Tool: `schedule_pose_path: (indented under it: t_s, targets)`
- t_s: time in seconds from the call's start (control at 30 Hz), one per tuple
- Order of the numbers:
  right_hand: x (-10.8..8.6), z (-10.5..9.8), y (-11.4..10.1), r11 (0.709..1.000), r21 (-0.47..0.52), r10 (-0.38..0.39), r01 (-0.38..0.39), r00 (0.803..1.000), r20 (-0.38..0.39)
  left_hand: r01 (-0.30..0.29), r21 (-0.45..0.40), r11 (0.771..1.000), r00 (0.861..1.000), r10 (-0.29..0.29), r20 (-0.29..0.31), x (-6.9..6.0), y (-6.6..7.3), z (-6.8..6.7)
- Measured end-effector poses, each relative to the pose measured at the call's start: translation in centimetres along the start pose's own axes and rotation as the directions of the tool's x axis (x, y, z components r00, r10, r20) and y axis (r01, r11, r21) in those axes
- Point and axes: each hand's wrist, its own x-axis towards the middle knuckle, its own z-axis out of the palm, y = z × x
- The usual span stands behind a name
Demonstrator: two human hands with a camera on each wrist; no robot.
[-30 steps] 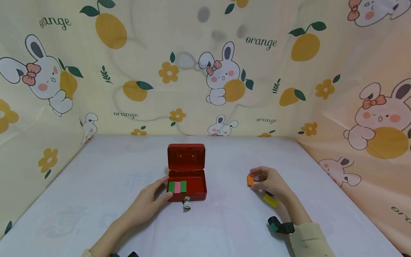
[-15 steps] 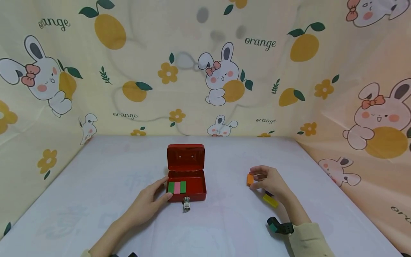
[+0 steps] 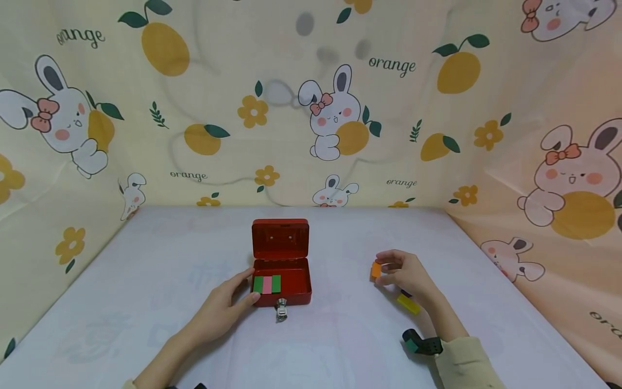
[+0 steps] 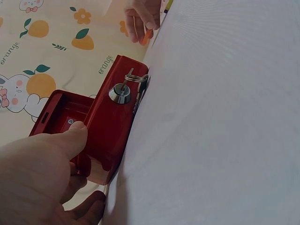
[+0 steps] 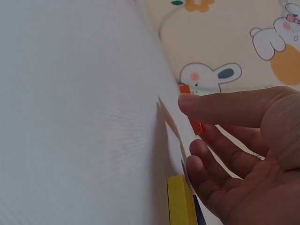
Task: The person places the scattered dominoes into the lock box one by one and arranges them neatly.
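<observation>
An open red cash box point(image 3: 304, 297) stands mid-table, its lid tipped back. Inside, against its left side, lie two green blocks point(image 3: 276, 283) and a pink block point(image 3: 267, 284). My left hand point(image 3: 221, 308) grips the box's left side, thumb at the front rim. A key on a ring point(image 4: 137, 78) sits in the lock on the front. At the right, my right hand point(image 3: 407, 276) pinches an orange block point(image 3: 376, 270) between thumb and fingers; in the right wrist view the thumb partly covers it. Beneath that hand lie a yellow block point(image 3: 408, 303) and a dark purple block point(image 3: 406, 294).
A white cloth point(image 3: 340, 346) covers the table. Printed fabric walls point(image 3: 291, 135) with rabbits and oranges rise at the back and sides. A black wrist device point(image 3: 421, 343) sits at the right cuff.
The orange block has shifted slightly left and tilted in my right hand. My left hand keeps its hold on the box. The whole head view has drifted a little.
</observation>
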Motion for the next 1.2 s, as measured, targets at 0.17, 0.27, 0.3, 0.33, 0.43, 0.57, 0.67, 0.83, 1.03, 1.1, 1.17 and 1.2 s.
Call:
schedule_pose_path:
  t_s: [0.17, 0.27, 0.3, 0.33, 0.43, 0.57, 0.67, 0.83, 1.03, 1.1, 1.17, 1.2]
  targets:
    - [0.1, 0.2, -0.1, 1.0, -0.011, -0.006, 0.006, 1.0, -0.004, -0.001, 0.003, 1.0, 1.0, 0.001, -0.001, 0.0, 0.1, 0.0]
    - [0.0, 0.4, -0.1, 1.0, -0.019, -0.021, 0.021, 1.0, -0.007, -0.002, 0.002, 1.0, 1.0, 0.002, -0.002, 0.0, 0.1, 0.0]
    - [0.0, 0.4, -0.1, 0.999, -0.022, -0.027, 0.027, 1.0, -0.005, -0.003, 0.001, 1.0, 1.0, 0.003, -0.002, 0.0, 0.1, 0.0]
    - [0.0, 0.5, -0.1, 0.999, -0.023, -0.031, 0.031, 1.0, -0.005, -0.003, 0.001, 1.0, 1.0, 0.003, -0.001, 0.0, 0.1, 0.0]
    - [0.0, 0.7, -0.2, 0.999, -0.027, -0.041, 0.042, 0.999, 0.002, -0.002, 0.0, 1.0, 1.0, 0.002, 0.0, 0.0, 0.1, 0.0]
    - [0.0, 1.0, -0.4, 0.999, -0.03, -0.037, 0.037, 0.999, 0.003, 0.003, 0.003, 1.0, 1.0, -0.003, -0.001, 0.1, 0.0, 0.0]
    - [0.0, 1.3, -0.5, 0.999, -0.03, -0.03, 0.03, 1.0, -0.006, 0.007, 0.005, 1.0, 1.0, -0.007, -0.002, 0.1, 0.0, 0.1]
    - [-0.3, 1.7, -0.8, 0.998, -0.043, -0.038, 0.038, 0.999, -0.012, 0.006, 0.001, 1.0, 1.0, -0.006, 0.004, 0.1, 0.0, 0.1]
    - [-0.5, 2.1, -1.5, 0.996, -0.059, -0.071, 0.07, 0.997, -0.016, 0.01, 0.004, 1.0, 1.0, -0.01, 0.009, 0.0, 0.2, 0.0]
    - [-0.5, 2.3, -1.8, 0.995, -0.057, -0.079, 0.078, 0.997, -0.022, 0.012, 0.006, 1.0, 1.0, -0.012, 0.008, 0.0, 0.3, -0.1]
    - [-0.6, 2.4, -2.1, 0.996, -0.034, -0.082, 0.082, 0.996, -0.025, 0.01, 0.007, 1.0, 1.0, -0.01, 0.009, 0.0, 0.3, -0.1]
    - [-0.7, 2.5, -2.2, 0.996, -0.023, -0.085, 0.084, 0.996, -0.027, 0.009, 0.005, 1.0, 1.0, -0.009, 0.01, 0.0, 0.4, -0.1]
